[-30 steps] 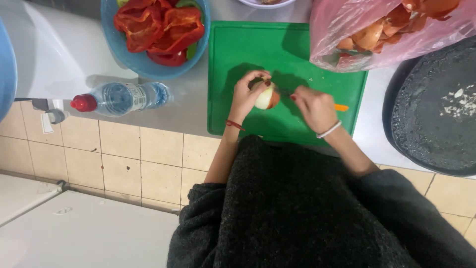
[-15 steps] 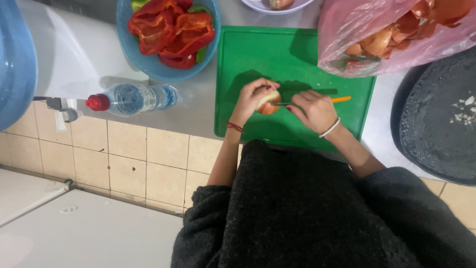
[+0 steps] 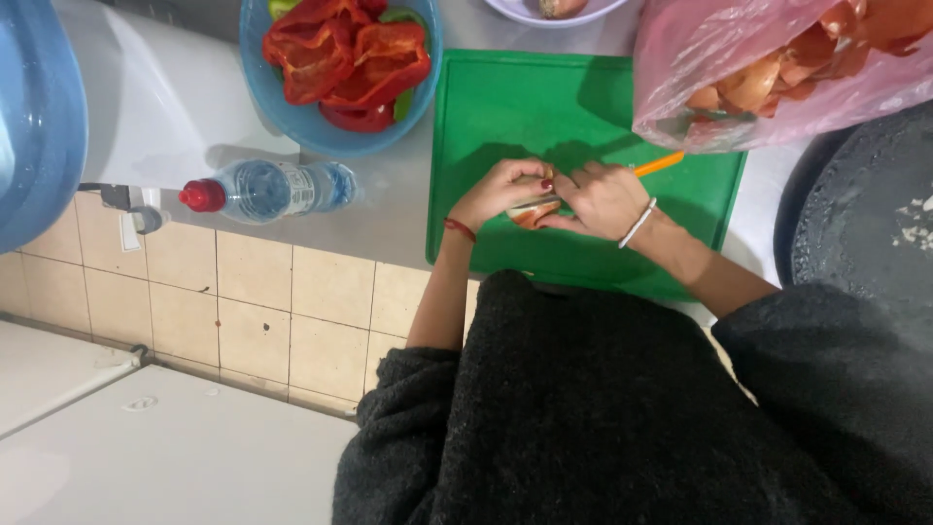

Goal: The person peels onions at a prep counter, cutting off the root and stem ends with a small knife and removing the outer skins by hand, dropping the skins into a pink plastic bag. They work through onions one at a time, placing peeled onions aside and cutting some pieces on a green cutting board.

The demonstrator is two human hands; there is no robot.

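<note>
Near the frame's centre, over the green cutting board (image 3: 544,107), the left hand (image 3: 501,192) curls around a small onion (image 3: 533,211); the right hand (image 3: 601,197) grips an orange-handled knife (image 3: 653,166). Round with loose, slippery skin, the onion seems best pinched at its sides. Since half a second ago, both hands have drawn closer together.

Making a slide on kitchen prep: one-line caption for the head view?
Both hands, left and right, grip an onion over a green cutting board.
</note>
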